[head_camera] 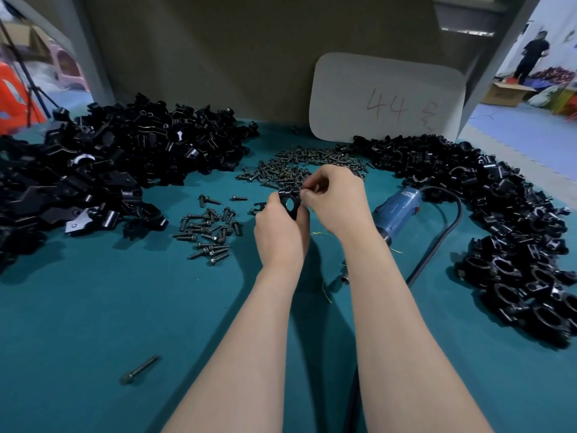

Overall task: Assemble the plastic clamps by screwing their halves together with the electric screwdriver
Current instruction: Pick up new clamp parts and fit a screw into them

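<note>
My left hand (pixel 278 232) grips a black plastic clamp (pixel 290 203) with a round hole, held above the green table. My right hand (pixel 335 198) pinches at the clamp's top edge with closed fingertips; whether a screw sits between them is hidden. The blue electric screwdriver (pixel 396 214) lies on the table just right of my right hand, its black cable (pixel 443 235) looping toward me. One loose clamp half (pixel 259 207) lies just left of my left hand.
A heap of black clamp halves (pixel 103 170) fills the left. A band of black clamps (pixel 499 232) curves down the right side. Screws lie in a pile (pixel 299 167) behind my hands and a smaller patch (pixel 209 232) to the left. A single long bolt (pixel 140 369) lies near the front. A white card marked 44 (pixel 387 98) leans on the back wall.
</note>
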Demonstrator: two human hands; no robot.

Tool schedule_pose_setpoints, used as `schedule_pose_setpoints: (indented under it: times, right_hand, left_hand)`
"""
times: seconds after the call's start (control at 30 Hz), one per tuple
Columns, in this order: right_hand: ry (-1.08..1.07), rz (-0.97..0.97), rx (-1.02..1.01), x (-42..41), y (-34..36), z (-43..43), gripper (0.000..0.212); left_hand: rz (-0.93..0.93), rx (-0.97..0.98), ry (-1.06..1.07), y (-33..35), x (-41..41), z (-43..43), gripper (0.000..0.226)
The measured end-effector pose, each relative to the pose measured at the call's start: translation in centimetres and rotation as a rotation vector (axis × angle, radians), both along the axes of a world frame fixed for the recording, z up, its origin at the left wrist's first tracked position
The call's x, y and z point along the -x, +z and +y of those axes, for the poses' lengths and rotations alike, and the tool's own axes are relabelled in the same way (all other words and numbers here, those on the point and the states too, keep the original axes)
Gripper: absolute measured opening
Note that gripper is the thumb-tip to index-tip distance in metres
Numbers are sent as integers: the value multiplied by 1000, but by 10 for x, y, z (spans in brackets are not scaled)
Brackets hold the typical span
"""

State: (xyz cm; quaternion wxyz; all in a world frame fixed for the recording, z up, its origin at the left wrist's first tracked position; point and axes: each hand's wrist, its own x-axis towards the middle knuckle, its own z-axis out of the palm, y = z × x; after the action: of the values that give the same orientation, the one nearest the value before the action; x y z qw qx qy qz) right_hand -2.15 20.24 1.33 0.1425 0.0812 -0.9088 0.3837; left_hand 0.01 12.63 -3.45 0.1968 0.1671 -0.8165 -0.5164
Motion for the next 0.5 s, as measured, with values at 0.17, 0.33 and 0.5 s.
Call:
schedule_pose_setpoints:
  times: [0.17, 0.33, 0.5]
  right_hand:
    - [-14, -8, -3, -1, -2, -4, 11]
    - [14, -58, 78, -1, -2, -2, 4]
    - [83, -83, 89, -3, 1, 0, 11]
  left_hand:
    - [24, 47, -9, 1, -1, 1, 23]
    - [51, 47, -15, 1, -2, 1, 27]
    - [53, -6, 6, 1, -2, 0, 30]
